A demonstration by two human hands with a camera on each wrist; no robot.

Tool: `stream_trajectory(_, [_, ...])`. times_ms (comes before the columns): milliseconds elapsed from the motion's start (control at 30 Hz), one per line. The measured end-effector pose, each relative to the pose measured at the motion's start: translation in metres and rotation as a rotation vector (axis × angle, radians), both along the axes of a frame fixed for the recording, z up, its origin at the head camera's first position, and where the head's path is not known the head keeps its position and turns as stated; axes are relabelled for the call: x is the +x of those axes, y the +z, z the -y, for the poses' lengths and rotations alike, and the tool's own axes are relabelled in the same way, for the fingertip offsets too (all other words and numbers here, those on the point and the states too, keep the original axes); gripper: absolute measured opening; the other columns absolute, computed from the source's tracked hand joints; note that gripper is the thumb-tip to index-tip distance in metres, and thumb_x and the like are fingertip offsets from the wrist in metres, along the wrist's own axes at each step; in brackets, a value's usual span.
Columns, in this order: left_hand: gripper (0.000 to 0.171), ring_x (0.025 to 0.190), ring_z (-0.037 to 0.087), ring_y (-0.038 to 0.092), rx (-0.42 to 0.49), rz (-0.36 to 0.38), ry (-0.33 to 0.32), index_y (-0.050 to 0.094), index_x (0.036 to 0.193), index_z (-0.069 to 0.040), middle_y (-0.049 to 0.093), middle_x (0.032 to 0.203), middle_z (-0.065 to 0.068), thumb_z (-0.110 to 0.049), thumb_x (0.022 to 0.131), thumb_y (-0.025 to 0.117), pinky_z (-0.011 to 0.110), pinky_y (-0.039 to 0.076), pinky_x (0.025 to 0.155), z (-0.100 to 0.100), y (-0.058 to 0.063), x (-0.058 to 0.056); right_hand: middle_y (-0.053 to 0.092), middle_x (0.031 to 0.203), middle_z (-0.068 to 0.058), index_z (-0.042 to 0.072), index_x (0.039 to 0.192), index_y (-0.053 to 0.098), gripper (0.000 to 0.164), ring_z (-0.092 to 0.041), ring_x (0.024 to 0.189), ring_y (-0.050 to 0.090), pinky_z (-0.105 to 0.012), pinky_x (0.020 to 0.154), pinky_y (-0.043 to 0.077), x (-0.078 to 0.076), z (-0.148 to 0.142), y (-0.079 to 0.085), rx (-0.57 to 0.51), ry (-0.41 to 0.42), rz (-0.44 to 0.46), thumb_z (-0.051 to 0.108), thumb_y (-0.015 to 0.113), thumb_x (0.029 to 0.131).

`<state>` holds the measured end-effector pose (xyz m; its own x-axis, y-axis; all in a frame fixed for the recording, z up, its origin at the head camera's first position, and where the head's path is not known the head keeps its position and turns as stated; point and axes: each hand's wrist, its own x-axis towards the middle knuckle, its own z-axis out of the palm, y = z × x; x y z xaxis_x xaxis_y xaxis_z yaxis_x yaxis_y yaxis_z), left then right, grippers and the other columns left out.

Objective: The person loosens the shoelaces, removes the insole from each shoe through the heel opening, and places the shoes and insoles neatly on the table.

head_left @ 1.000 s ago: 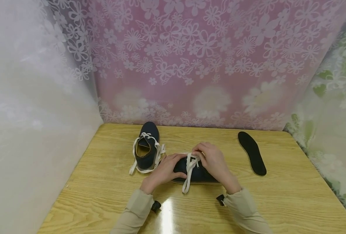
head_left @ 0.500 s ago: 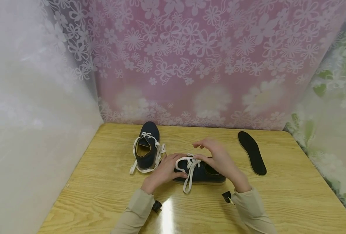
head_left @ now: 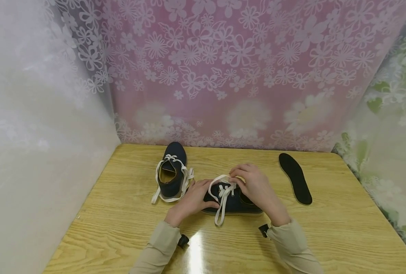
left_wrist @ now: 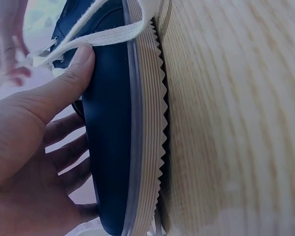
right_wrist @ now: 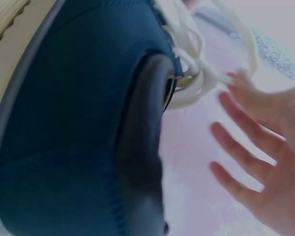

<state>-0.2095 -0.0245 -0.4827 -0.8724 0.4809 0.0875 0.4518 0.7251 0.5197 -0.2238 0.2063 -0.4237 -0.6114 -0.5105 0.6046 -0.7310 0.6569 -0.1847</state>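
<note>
A navy lace-up shoe (head_left: 235, 207) lies sideways on the table, toe to the left. My left hand (head_left: 192, 198) grips its toe end, thumb on the near side and fingers along the far side, as the left wrist view shows. At the laces, my right hand (head_left: 254, 186) pinches a strand of the white shoelace (head_left: 222, 212) between thumb and index finger. The held strand arcs up over the toe side, while a loop hangs down the near side from the knot. In the right wrist view, the other fingers of the right hand (right_wrist: 270, 147) are spread apart.
A second navy shoe (head_left: 176, 151) with loose white laces stands behind and left of the left hand. To the right lies a black insole (head_left: 295, 179) on the wooden table (head_left: 326, 236). Floral curtains (head_left: 223, 76) hang at the back and sides.
My right hand let go of the lace and lifted with spread fingers, then came back and pinched a strand, raising it into an arc. The left hand stays on the toe.
</note>
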Motion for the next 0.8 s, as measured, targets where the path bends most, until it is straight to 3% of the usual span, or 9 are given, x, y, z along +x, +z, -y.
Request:
stream_trajectory(167, [0.079, 0.142, 0.028, 0.044, 0.021, 0.000, 0.000, 0.046, 0.153, -0.017, 0.050, 0.151, 0.006, -0.045, 0.087, 0.078, 0.066, 0.021, 0.118, 0.000, -0.001, 0.000, 0.072, 0.103, -0.006, 0.006, 0.094, 0.076, 0.018, -0.025, 0.095, 0.069, -0.032, 0.077, 0.057, 0.004, 0.000, 0.012, -0.316, 0.017, -0.137, -0.003, 0.082, 0.080])
stream_trajectory(267, [0.078, 0.141, 0.029, 0.045, 0.000, -0.014, -0.006, 0.046, 0.153, -0.016, 0.050, 0.150, 0.007, -0.046, 0.087, 0.077, 0.067, 0.022, 0.117, 0.000, -0.001, 0.000, 0.072, 0.104, -0.007, 0.005, 0.097, 0.075, 0.022, -0.026, 0.099, 0.068, -0.029, 0.087, 0.054, 0.007, -0.003, 0.017, -0.391, 0.024, -0.108, -0.007, 0.080, 0.080])
stream_trajectory(333, [0.079, 0.142, 0.029, 0.044, -0.051, -0.027, -0.008, 0.043, 0.154, -0.016, 0.049, 0.151, 0.008, -0.047, 0.089, 0.075, 0.067, 0.023, 0.117, -0.001, -0.001, 0.002, 0.072, 0.105, -0.006, 0.007, 0.098, 0.075, 0.020, -0.026, 0.101, 0.068, -0.031, 0.091, 0.053, 0.006, -0.005, 0.016, -0.353, 0.034, -0.066, -0.004, 0.080, 0.082])
stream_trajectory(433, [0.082, 0.144, 0.030, 0.040, -0.137, -0.042, -0.013, 0.035, 0.159, -0.015, 0.044, 0.155, 0.010, -0.051, 0.093, 0.070, 0.068, 0.023, 0.117, -0.004, 0.000, 0.004, 0.072, 0.104, -0.005, 0.009, 0.101, 0.074, 0.019, -0.025, 0.100, 0.068, -0.042, 0.087, 0.056, 0.004, -0.006, 0.011, -0.249, 0.043, -0.026, 0.003, 0.080, 0.085])
stream_trajectory(533, [0.085, 0.148, 0.031, 0.034, -0.203, -0.056, -0.013, 0.025, 0.163, -0.019, 0.037, 0.159, 0.009, -0.057, 0.096, 0.062, 0.069, 0.021, 0.117, -0.008, -0.003, 0.006, 0.073, 0.105, -0.006, 0.009, 0.106, 0.073, 0.022, -0.026, 0.099, 0.069, -0.045, 0.085, 0.057, 0.003, -0.005, 0.007, -0.144, 0.060, -0.005, 0.009, 0.081, 0.086])
stream_trajectory(700, [0.083, 0.147, 0.032, 0.033, -0.247, -0.106, 0.005, 0.023, 0.163, -0.022, 0.034, 0.160, 0.008, -0.061, 0.098, 0.054, 0.068, 0.021, 0.117, -0.011, -0.008, 0.008, 0.070, 0.118, -0.007, 0.010, 0.120, 0.071, 0.042, -0.029, 0.111, 0.064, -0.048, 0.089, 0.056, 0.005, -0.004, 0.004, 0.047, 0.097, 0.140, 0.029, 0.083, 0.085])
stream_trajectory(800, [0.078, 0.144, 0.033, 0.036, -0.220, -0.124, 0.008, 0.030, 0.161, -0.024, 0.037, 0.157, 0.010, -0.059, 0.097, 0.057, 0.069, 0.022, 0.116, -0.010, -0.009, 0.009, 0.068, 0.123, -0.006, 0.012, 0.122, 0.072, 0.043, -0.029, 0.118, 0.061, -0.048, 0.094, 0.054, 0.005, -0.004, 0.002, 0.119, 0.107, 0.226, 0.032, 0.082, 0.085])
